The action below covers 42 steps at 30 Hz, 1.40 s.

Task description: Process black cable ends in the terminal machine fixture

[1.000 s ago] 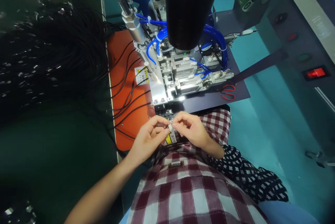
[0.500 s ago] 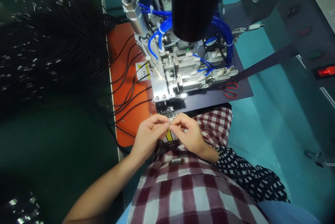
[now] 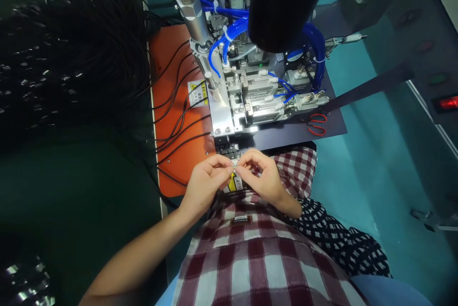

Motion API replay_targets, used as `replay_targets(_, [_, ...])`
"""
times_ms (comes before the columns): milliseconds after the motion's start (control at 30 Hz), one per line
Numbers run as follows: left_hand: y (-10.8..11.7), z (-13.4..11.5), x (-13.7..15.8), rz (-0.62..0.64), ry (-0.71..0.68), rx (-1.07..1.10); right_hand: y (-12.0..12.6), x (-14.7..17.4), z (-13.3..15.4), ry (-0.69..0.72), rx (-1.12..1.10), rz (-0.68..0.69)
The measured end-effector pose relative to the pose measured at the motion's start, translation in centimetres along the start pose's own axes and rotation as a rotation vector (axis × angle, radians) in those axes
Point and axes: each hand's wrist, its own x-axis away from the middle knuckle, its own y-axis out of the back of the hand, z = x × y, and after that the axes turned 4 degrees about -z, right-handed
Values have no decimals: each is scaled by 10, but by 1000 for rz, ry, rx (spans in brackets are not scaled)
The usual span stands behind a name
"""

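Note:
My left hand [image 3: 205, 179] is closed in a pinch, thumb against fingers, at the machine's front edge. Facing it, my right hand [image 3: 263, 178] pinches too, with its fingertips close to the left ones. Something tiny and pale seems to sit between the fingertips, too small to name. Just beyond my fingers lies a small black metal fixture [image 3: 223, 146] at the front of the machine [image 3: 265, 110]. Under my hands a yellow and white label [image 3: 236, 183] partly shows.
Black cables [image 3: 175, 129] cross the orange plate [image 3: 193, 167] from a dark bundle [image 3: 78, 58] at left. Red-handled scissors or pliers [image 3: 317, 124] lie on the grey plate [image 3: 282, 136]. A black cylinder [image 3: 289, 5] hangs overhead, near blue air tubes [image 3: 236, 29].
My right hand has drawn slightly to the right, and its fingers look a little more arched. The left hand keeps its pinch. The whole view has shifted slightly.

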Motion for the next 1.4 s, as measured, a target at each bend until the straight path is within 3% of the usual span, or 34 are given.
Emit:
replay_targets(233, [1,0,1,-2,-12,-42,-2,0,-6,-97,-66,11])
replay_targets(467, [3,0,0,57,1,-133,3,0,-5,-40,-27,34])
replay_targets(733, [0,4,1,19,-21,23,2,1,-6,-288,-172,73])
replay_targets(1133, [3,5,1,52,-12,-47,1,0,-1,-77,-77,19])
replay_targets(1400, [2,7,0,39,-31,10,-1,0,-5,-158,-139,15])
